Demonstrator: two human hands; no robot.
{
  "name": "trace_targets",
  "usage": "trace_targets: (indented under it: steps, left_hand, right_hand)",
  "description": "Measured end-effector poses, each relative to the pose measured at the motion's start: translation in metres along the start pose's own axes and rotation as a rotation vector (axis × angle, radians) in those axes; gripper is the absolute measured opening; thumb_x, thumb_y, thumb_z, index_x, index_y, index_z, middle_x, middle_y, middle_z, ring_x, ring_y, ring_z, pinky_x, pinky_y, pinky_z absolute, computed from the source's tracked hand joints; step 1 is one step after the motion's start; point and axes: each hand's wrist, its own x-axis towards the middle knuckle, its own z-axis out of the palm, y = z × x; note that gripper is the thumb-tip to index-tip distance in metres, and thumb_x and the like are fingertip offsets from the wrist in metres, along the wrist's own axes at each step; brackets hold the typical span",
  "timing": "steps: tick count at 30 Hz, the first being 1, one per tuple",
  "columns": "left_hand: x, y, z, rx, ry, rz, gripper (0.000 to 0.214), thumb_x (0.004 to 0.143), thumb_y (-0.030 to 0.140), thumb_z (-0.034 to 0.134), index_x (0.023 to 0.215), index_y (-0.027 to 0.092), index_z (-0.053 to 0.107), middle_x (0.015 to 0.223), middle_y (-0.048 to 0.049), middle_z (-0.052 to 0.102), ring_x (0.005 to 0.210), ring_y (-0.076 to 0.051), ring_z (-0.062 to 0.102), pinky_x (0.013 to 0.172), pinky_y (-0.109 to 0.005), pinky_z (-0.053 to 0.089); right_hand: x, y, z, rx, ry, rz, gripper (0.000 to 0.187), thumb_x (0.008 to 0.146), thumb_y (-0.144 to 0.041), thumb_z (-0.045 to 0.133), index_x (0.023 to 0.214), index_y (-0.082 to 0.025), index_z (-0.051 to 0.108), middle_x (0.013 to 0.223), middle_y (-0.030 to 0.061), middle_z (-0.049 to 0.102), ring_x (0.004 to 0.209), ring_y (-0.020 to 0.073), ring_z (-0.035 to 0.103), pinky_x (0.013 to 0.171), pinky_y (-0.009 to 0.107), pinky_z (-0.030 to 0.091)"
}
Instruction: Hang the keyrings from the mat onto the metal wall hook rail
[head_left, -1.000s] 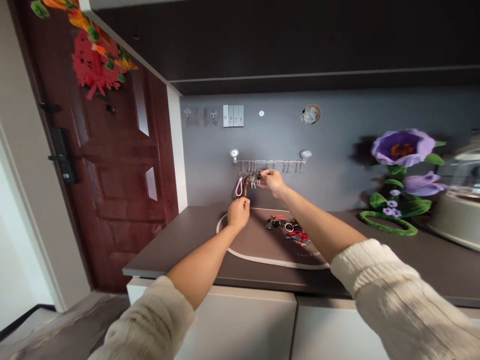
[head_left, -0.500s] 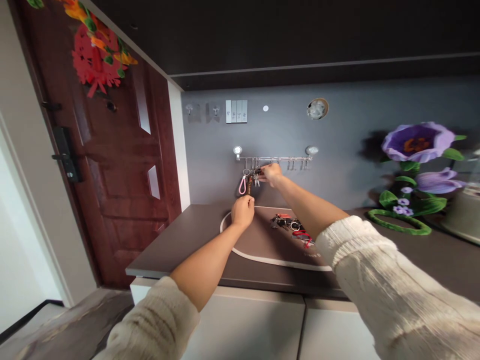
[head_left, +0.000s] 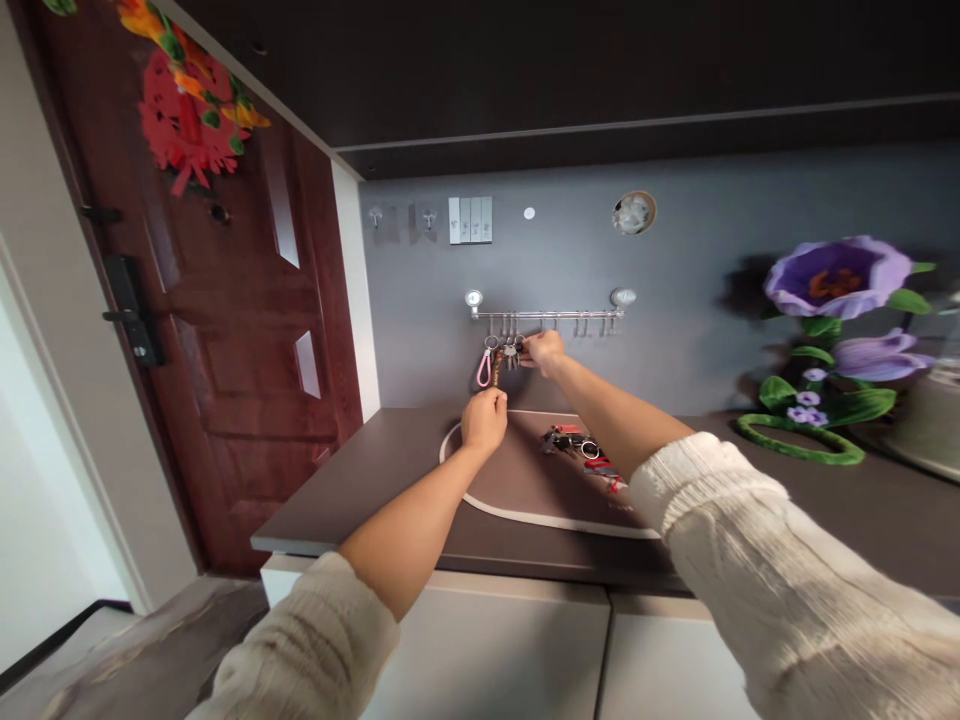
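Note:
My left hand [head_left: 484, 420] is closed, pinching the lower end of a brown lettered strap [head_left: 497, 372]. The strap runs up to a bunch of keys [head_left: 512, 352] just below a metal hook rail [head_left: 547, 315] on the grey wall. At the right side of that bunch, my right hand [head_left: 544, 352] has its fingers closed on the keys; the fingertips partly hide what they grip. A pink loop keychain [head_left: 484, 370] hangs from the rail's left end, beside the strap. Whether the bunch of keys hangs on a hook, I cannot tell.
More keys and keychains [head_left: 574, 445] lie on a brown mat [head_left: 517, 490] with a pale rim, partly under my right forearm. Purple fabric flowers [head_left: 836, 285] stand at the right. A dark shelf [head_left: 600, 70] overhangs the counter. A reddish door [head_left: 225, 380] is at the left.
The keys by my right hand have turned and spread slightly, and the strap looks more twisted. Both hands stay in nearly the same place; the view shifts a little.

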Motion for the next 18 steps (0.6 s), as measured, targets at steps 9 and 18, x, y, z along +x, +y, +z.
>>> trace_targets:
  steps: [9, 18]
  left_hand:
    - [0.0, -0.002, 0.0, -0.015, 0.011, 0.006, 0.025, 0.083, 0.025, 0.039, 0.087, 0.018, 0.062, 0.086, -0.007, 0.065, 0.077, -0.016, 0.057, 0.072, -0.027, 0.04]
    - [-0.003, 0.0, -0.001, -0.049, -0.017, 0.047, 0.024, 0.082, 0.026, 0.04, 0.084, 0.017, 0.062, 0.084, -0.0054, 0.065, 0.075, -0.015, 0.057, 0.071, -0.026, 0.04]
  right_hand:
    - [0.003, 0.006, -0.001, -0.038, 0.022, -0.039, 0.009, 0.073, -0.012, 0.053, 0.064, -0.013, 0.054, 0.055, 0.002, 0.054, 0.048, 0.0102, 0.054, 0.05, 0.028, 0.051]
    - [-0.014, -0.001, -0.021, -0.078, -0.031, -0.045, 0.009, 0.074, -0.009, 0.048, 0.067, -0.014, 0.051, 0.064, 0.0036, 0.057, 0.052, 0.0107, 0.055, 0.051, 0.026, 0.049]
